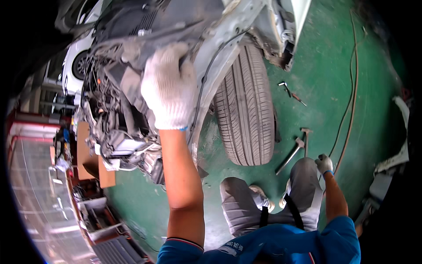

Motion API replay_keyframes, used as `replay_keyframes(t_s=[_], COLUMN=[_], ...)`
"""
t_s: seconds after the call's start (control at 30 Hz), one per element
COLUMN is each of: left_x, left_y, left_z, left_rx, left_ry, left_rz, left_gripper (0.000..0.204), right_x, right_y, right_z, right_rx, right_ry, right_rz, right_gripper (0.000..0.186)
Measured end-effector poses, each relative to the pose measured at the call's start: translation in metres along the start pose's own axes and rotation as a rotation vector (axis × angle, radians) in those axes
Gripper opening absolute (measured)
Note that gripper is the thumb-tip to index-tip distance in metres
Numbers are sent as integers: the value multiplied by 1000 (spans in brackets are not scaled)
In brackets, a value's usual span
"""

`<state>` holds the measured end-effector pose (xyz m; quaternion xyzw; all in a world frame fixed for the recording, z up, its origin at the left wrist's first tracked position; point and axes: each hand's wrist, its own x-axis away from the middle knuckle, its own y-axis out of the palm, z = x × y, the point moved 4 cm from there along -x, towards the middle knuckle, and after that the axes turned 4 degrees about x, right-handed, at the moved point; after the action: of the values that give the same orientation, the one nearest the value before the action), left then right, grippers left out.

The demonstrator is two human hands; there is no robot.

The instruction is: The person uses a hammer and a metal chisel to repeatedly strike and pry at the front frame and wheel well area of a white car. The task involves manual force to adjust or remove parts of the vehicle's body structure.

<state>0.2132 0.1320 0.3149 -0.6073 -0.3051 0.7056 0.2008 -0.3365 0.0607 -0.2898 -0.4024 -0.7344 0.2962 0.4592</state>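
My left hand (169,90), in a white knitted glove, is raised over the stripped front of a car, beside the bare inner fender (210,72). Its fingers are curled away from view with the thumb at the right; what they grip, if anything, is hidden. Below it on the left lies the exposed engine bay (125,105) with hoses and wiring. My right hand (324,163), gloved too, is closed beside my right knee, and nothing sticks out of it. On the floor near that knee are a hammer (290,156) and a second hammer (306,140).
A front tire (246,105) stands between the fender and the green floor. Farther out lie a screwdriver (299,100) and a small silver-ended tool (285,87). A brown hose (354,83) runs along the right. Cardboard (84,152) and a parked white car (74,66) are at left.
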Motion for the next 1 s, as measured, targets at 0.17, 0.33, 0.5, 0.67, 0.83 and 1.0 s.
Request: replay_keyframes(t_s=[0.17, 0.33, 0.5, 0.67, 0.83, 1.0], left_x=[-7, -32, 3, 257, 582, 655], left_y=[-5, -18, -76, -163, -300, -353], left_z=[5, 18, 32, 61, 168, 238], left_rx=[38, -28, 71, 244, 37, 241], left_ry=[-26, -94, -249, -643, -1054, -1741], left_rz=[-68, -389, -357, -683, -1880, -1257], left_gripper=[33, 43, 57, 51, 56, 49], right_x=[124, 214, 244, 233, 196, 171], right_y=[-105, -157, -178, -213, -244, -247], right_z=[-69, -74, -55, -43, -82, -156], right_rx=[-157, -142, -154, -349, -271, -19], right_ry=[211, 230, 145, 411, 324, 123], right_rz=[-113, -279, -487, -465, -444, -493], right_gripper=[42, 39, 39, 29, 24, 30])
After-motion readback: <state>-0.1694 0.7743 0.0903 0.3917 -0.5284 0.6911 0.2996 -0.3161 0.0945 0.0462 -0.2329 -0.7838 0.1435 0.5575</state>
